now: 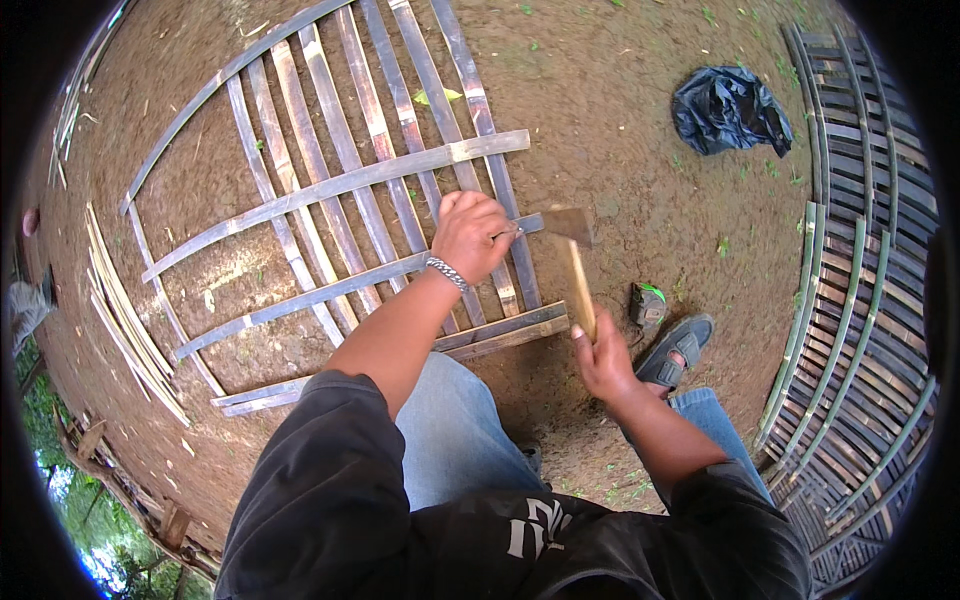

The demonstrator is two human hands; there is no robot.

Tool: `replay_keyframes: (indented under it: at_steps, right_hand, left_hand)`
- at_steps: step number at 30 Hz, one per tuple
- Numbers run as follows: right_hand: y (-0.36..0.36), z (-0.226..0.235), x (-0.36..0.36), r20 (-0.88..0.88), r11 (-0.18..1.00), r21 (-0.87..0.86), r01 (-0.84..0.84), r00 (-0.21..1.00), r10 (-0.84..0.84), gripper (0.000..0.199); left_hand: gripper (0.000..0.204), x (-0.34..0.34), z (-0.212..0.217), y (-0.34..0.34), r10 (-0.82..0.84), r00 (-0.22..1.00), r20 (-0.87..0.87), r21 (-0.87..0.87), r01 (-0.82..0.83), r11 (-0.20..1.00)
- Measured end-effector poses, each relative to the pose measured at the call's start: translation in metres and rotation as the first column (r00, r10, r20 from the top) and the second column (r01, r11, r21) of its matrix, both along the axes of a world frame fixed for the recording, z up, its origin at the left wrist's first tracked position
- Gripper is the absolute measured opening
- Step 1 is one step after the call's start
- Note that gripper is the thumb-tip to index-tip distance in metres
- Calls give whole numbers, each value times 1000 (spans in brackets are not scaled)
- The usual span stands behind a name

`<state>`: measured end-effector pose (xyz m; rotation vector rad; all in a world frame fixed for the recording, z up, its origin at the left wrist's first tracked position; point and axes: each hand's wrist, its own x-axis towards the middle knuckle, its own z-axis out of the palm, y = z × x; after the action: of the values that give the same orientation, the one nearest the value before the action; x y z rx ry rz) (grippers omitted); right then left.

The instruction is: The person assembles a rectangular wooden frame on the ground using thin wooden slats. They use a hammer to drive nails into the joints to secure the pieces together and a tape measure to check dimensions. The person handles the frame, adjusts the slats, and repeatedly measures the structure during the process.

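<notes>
A slatted frame (335,188) of dark split bamboo lies on the ground, its long slats crossed by several wider strips. My left hand (468,237) rests near the right end of one cross strip (300,308), fingers pinched around a small, thin nail (519,231) that barely shows. Just right of those fingertips is the flat metal head of a hatchet (579,283), close to the strip's end. My right hand (603,358) is wrapped around the lower part of its pale wooden handle.
Another stack of slatted panels (860,260) lies along the right. A crumpled black plastic bag (730,110) is at far right. Thin loose strips (130,315) lie at left. My sandaled foot (676,352) is beside a small dark-and-green object (648,303).
</notes>
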<state>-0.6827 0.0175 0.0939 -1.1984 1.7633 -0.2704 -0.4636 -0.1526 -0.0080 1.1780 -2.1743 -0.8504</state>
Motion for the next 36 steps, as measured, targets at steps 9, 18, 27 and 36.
replay_keyframes:
  at_steps: [9,18,27,36]
  right_hand:
    - [4,-6,15,-57,1000,-13,-16,998,16,42]
    - [4,-18,17,-86,993,-81,-82,993,75,43]
    - [-1,-21,14,-66,993,-51,-107,992,103,42]
    - [5,-18,11,-114,997,13,-81,990,82,42]
  left_hand:
    - [12,-2,1,-1,-5,1000,-1,-9,5,1000]
    - [16,-2,1,-1,-8,1000,-1,7,9,1000]
    - [16,0,0,-1,-12,1000,23,-14,13,1000]
    - [14,-2,-1,2,-2,1000,-6,-2,2,1000]
